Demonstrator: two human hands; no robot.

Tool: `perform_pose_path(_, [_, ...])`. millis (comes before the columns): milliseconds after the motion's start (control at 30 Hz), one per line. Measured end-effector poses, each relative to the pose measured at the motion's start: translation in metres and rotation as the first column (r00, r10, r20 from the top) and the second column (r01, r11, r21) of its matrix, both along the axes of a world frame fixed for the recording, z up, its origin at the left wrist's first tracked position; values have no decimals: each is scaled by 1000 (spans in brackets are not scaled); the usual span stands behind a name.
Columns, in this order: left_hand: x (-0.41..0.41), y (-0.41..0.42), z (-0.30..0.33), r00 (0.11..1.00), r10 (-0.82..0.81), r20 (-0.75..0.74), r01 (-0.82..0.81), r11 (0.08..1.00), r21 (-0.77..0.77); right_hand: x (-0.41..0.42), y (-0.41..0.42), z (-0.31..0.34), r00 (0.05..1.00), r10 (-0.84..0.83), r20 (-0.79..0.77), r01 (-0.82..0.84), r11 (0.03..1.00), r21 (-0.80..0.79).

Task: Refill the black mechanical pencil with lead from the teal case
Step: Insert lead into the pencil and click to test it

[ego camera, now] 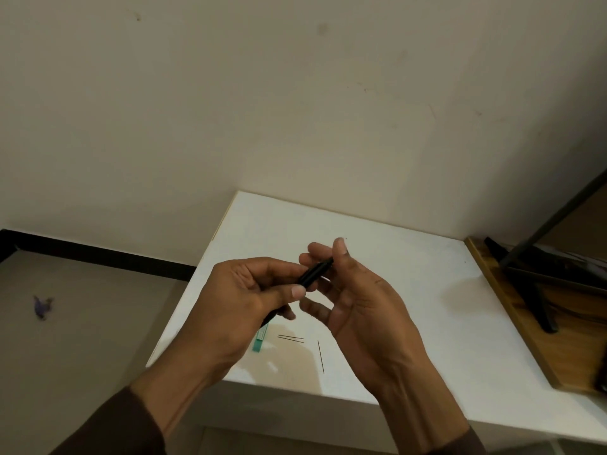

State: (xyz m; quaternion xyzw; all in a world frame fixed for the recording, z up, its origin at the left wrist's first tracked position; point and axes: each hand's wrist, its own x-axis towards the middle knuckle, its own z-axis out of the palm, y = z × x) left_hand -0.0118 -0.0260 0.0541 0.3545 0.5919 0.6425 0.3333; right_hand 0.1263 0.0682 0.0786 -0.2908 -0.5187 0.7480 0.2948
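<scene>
- A white surface (394,257) stands in a corner against a beige wall (295,93).
- Left hand (243,300) and right hand (358,300), close together at centre frame, both pinch the slim black pencil (314,273).
- The teal case (261,338) lies below them beside loose leads (290,338).

No text readable — the teal case (261,338) label (blurred) included.

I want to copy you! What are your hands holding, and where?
Both hold the black pencil: the left hand grips its lower end, and the right hand pinches its upper end.
</scene>
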Motion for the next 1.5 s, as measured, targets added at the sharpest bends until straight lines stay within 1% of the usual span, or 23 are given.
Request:
perform_pose_path(67, [-1, 1, 0, 999, 2, 51, -3, 1000, 16, -4, -6, -3, 995, 39, 96, -50, 992, 114])
perform_pose_path(100, [-2, 2, 0, 999, 0, 51, -1, 1000, 23, -6, -9, -4, 990, 47, 136, -70, 983, 172])
perform_pose_path(133, [-2, 2, 1, 999, -3, 45, 2, 1000, 28, -8, -11, -5, 988, 24, 155, -59, 973, 222])
perform_pose_path(167, [-4, 1, 2, 1000, 1, 30, -1, 1000, 30, -9, -10, -5, 990, -15, 142, -20, 970, 242])
perform_pose_path(200, [-6, 0, 3, 1000, 17, 15, -18, 1000, 25, -9, -7, -3, 994, -55, 94, 33, 974, 225])
perform_pose_path(267, [-11, -2, 4, 996, 84, -23, -84, 996, 6, -6, 3, 5, 990, -117, -79, 123, 989, 78])
perform_pose_path(333, [-15, -5, 1, 990, 140, -3, -140, 990, 13, -2, 11, 13, 956, -149, -255, 138, 989, -61])
perform_pose_path(400, [-16, -6, -3, 985, 171, 40, -171, 985, 19, 2, 16, 20, 913, -160, -375, 115, 983, -141])
perform_pose_path(500, [-16, -5, -11, 981, 174, 89, -175, 985, 7, 9, 19, 26, 864, -147, -482, 36, 972, -232])
perform_pose_path(600, [-17, -5, -18, 979, 185, 84, -185, 983, -5, 20, 23, 28, 831, -153, -535, -2, 961, -278])
perform_pose_path(733, [-19, -3, -25, 971, 221, 88, -221, 975, -13, 29, 29, 26, 802, -193, -565, 2, 947, -320])
perform_pose_path(867, [-15, 1, -28, 976, 202, 84, -202, 979, -8, 30, 31, 22, 789, -221, -573, 19, 941, -337])
perform_pose_path(1033, [-12, 4, -31, 978, 182, 101, -182, 983, -10, 28, 30, 22, 780, -221, -585, 17, 943, -334])
perform_pose_path(1267, [-10, 4, -32, 981, 166, 101, -166, 986, -3, 30, 31, 23, 775, -242, -584, 59, 948, -314])
perform_pose_path(1500, [-9, 4, -34, 983, 167, 70, -167, 986, -4, 30, 30, 26, 782, -240, -575, 82, 954, -287])
